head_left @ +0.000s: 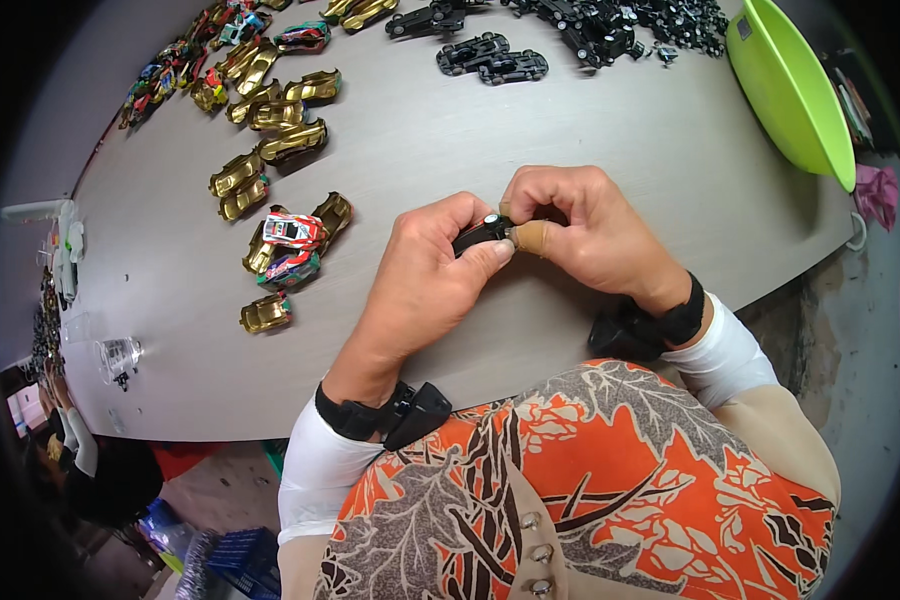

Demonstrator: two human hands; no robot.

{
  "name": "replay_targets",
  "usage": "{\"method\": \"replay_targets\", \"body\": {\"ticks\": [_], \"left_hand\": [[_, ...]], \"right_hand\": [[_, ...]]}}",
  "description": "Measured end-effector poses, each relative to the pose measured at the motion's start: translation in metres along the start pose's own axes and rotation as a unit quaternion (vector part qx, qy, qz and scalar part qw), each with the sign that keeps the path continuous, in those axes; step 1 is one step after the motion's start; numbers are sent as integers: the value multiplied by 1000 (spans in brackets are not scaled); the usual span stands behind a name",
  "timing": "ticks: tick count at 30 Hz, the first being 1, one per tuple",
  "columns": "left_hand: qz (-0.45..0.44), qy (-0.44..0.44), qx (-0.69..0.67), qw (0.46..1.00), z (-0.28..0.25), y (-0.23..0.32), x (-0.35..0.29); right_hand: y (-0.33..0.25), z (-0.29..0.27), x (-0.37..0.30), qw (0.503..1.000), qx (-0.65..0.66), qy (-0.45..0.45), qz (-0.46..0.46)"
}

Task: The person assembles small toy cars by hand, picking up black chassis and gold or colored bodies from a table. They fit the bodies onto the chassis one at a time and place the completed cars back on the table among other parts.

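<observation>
My left hand (422, 262) holds a small black toy car chassis (476, 237) between thumb and fingers, over the near middle of the table. A wheel with a pale hub shows at the end of the chassis. There my right hand (588, 228) pinches with thumb and forefinger; a tan covering wraps its thumb. The fingertips hide whatever small part may lie between them. Left of my hands lie gold toy car bodies (266, 314) and a red-and-white painted car body (292, 230). Two assembled black chassis (513, 67) rest beyond them.
Black chassis (592, 35) and a heap of small wheel parts (685, 22) lie at the far side. A lime-green basin (792, 95) stands at the right edge. Clear plastic bags (118, 355) lie at the left, where another person's arm (80, 440) reaches in.
</observation>
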State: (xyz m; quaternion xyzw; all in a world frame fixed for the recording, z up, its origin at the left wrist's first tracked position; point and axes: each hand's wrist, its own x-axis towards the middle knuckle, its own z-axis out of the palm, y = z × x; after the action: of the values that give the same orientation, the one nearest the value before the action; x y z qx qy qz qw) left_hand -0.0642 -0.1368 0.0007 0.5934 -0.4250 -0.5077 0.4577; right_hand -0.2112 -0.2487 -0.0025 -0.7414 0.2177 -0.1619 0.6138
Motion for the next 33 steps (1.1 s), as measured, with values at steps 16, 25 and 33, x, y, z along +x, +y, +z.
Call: {"method": "replay_targets", "body": {"ticks": [16, 25, 33], "left_hand": [[0, 136, -295, 946, -7, 1, 7], [-36, 4, -285, 958, -6, 7, 1], [-40, -36, -223, 973, -6, 10, -2]], "right_hand": [[-17, -6, 1, 992, 79, -89, 38], [-23, -22, 7, 981, 189, -40, -1], [-18, -23, 6, 976, 186, -102, 50]]}}
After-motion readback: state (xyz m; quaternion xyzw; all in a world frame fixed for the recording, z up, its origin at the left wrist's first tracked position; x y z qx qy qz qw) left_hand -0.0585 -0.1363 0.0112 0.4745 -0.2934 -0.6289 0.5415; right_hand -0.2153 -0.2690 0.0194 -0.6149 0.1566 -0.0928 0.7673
